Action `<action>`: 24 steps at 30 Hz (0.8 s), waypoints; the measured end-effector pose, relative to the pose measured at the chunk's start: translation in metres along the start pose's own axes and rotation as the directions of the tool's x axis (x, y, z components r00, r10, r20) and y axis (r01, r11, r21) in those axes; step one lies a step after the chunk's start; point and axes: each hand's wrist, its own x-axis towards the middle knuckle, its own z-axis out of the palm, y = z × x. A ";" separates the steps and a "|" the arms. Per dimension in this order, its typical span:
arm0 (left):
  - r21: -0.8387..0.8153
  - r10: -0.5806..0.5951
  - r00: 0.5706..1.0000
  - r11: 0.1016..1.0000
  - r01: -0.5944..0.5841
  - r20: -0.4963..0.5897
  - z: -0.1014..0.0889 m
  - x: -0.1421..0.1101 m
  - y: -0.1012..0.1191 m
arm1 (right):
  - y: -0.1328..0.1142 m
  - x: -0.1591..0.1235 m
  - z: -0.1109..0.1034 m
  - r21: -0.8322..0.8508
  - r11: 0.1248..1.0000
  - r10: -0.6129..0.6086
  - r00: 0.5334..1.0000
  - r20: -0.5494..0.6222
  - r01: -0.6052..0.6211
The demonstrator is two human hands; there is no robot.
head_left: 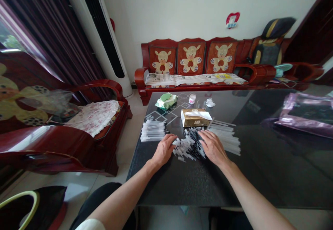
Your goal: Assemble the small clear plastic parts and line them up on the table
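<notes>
My left hand [163, 149] is at the left edge of a loose pile of short whitish translucent caps [183, 148], its fingers curled and bent in. Whatever is between its fingertips, if anything, is too small to make out. My right hand [213, 146] reaches in from the other side over a heap of thin black sticks [194, 134], fingers apart and touching the heap. Left of the pile lies a row of white translucent tubes [153, 130]. More long translucent tubes [229, 138] lie fanned out beside and partly behind my right hand.
Just behind the piles stands a tissue box [191, 121]. Farther back are a green wipes pack [166, 102], a small white tub [192, 98] and a crumpled tissue [210, 102]. A pinkish plastic bag [307, 115] lies at the right of the dark table [192, 188].
</notes>
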 end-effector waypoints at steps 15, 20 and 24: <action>0.580 -0.250 0.964 0.800 0.153 0.090 -0.037 -0.006 -0.028 | -0.032 -0.003 -0.007 0.087 0.996 -0.004 0.998 0.055 -0.001; 0.580 -0.238 0.966 0.803 0.137 0.101 -0.036 -0.008 -0.028 | -0.035 -0.001 -0.007 0.093 0.996 -0.008 0.999 0.049 0.003; 0.562 -0.220 0.972 0.816 0.137 0.083 -0.036 -0.009 -0.027 | -0.036 0.000 -0.006 0.098 0.995 -0.007 0.998 0.056 0.002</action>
